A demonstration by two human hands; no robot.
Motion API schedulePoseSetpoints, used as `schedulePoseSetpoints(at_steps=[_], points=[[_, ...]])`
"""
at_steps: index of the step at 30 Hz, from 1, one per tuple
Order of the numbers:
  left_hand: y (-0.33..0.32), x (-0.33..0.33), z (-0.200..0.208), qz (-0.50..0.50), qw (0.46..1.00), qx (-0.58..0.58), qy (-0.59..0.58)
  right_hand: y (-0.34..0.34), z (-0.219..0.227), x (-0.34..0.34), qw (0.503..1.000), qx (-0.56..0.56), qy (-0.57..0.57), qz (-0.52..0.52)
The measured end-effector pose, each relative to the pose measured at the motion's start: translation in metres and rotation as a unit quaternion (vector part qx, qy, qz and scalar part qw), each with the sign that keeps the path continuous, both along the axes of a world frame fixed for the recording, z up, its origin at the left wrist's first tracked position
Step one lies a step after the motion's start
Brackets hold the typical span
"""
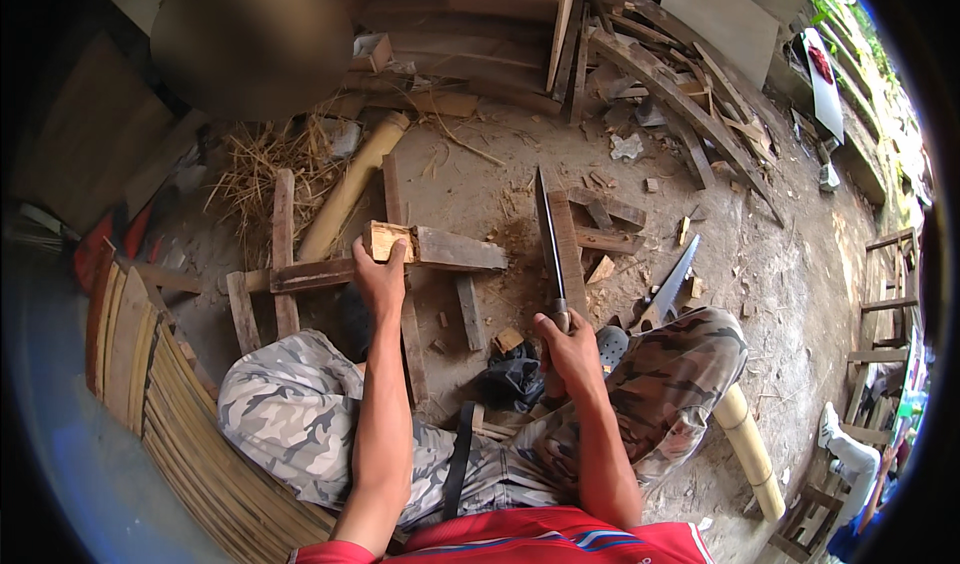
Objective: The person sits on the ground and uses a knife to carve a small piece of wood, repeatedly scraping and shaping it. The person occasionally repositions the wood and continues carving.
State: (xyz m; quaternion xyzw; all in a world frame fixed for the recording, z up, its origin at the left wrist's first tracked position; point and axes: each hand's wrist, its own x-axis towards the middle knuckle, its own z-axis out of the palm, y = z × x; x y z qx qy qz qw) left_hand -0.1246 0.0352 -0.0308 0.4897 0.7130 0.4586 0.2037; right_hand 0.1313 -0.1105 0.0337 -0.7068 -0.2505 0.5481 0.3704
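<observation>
My left hand [381, 276] is closed on a wood block [389, 240] with a pale, freshly cut face. The block sits against the end of a grey, weathered beam [460, 250]; I cannot tell whether the two are joined. Under and beside it stands a rough wooden frame [312, 275] of several dark bars. My right hand [571, 348] is wrapped round the handle of a machete [549, 232]. Its long, dark blade points up and away from me, alongside a brown plank [566, 254]. Neither the blade nor its tip touches the block.
Right of the plank lies a handsaw [672, 282]. Bamboo poles [352, 189] lie beyond the frame and by my right knee. Straw [262, 164] and scrap timber [680, 74] are heaped farther off. Curved slats [215, 464] stand at left. Another person [850, 464] is at the right edge.
</observation>
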Motion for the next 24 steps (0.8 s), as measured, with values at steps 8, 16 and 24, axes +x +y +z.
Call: schedulePoseSetpoints(at_steps=[8,16,24], points=[[-0.014,-0.038,-0.102,0.147,0.914,-0.001,-0.377,-0.004,-0.111,-0.026,0.993,-0.112,0.018,0.03],[-0.027,-0.043,-0.124,0.204,0.888,0.003,-0.413,-0.005,-0.141,-0.033,0.967,-0.181,-0.137,0.114],[-0.018,-0.051,-0.105,0.281,0.898,-0.028,-0.337,-0.004,-0.161,-0.03,0.957,-0.123,-0.253,0.074]])
